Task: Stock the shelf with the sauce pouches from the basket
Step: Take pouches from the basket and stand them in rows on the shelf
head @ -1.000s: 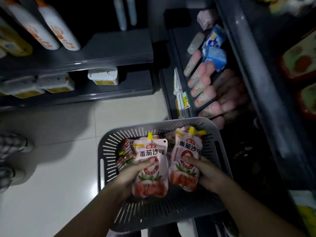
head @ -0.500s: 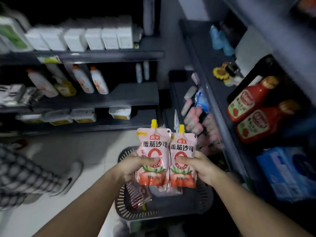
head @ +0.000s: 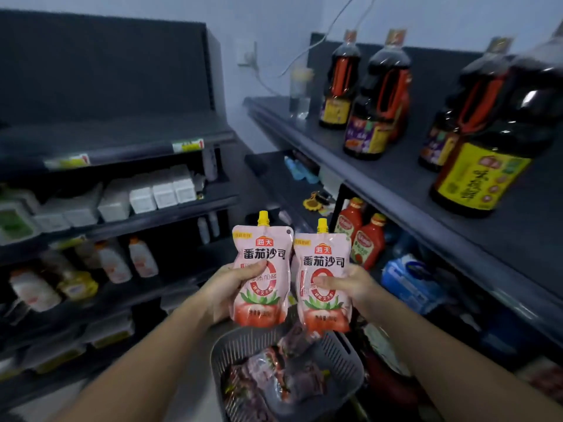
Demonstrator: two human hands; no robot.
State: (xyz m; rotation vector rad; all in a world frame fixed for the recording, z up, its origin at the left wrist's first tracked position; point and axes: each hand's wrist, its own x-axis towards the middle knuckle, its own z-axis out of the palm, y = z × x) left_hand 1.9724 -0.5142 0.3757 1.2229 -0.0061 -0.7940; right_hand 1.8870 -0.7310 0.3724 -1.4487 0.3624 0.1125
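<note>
I hold two pink tomato sauce pouches with yellow caps upright, side by side, above the basket. My left hand (head: 227,287) grips the left pouch (head: 262,257) with the thumb across its front. My right hand (head: 353,287) grips the right pouch (head: 324,263) the same way. Below them the grey slotted basket (head: 341,357) holds several more pouches (head: 283,376) lying flat. The dark shelf (head: 405,184) on the right runs at about pouch-top height.
Several large dark soy sauce bottles (head: 478,159) stand on the right shelf's top board. Red ketchup bottles (head: 365,239) and a blue pack (head: 408,281) sit on the level beneath. Left shelving (head: 128,220) carries white boxes and bottles.
Both hands lifted the two pouches out of the basket and up to chest height. The view swung up from the floor to the shelves.
</note>
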